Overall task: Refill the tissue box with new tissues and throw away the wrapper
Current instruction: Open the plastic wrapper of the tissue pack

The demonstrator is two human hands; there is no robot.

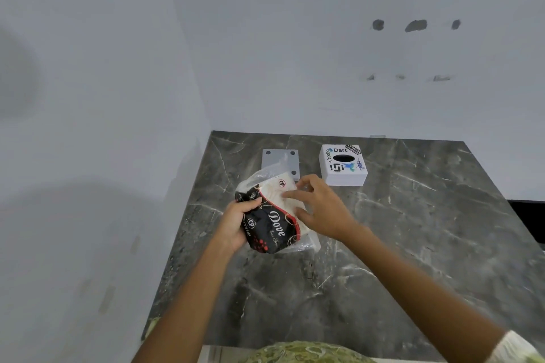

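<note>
A pack of tissues in a black, red and clear wrapper (272, 225) is held just above the dark marble counter (383, 244). My left hand (236, 222) grips its black left end. My right hand (320, 209) rests on the white tissues (278, 190) showing at the pack's clear upper part, with its fingers pinching there. The white tissue box (343, 166), covered in stickers and with a dark oval slot on top, stands behind the pack to the right. A flat grey square plate (277, 158) with dark dots at its corners lies to the left of the box, partly hidden by the pack.
White walls close the counter at the back and on the left. A dark gap (528, 215) lies past the counter's right edge. Green patterned cloth (300, 354) shows at the bottom of the view.
</note>
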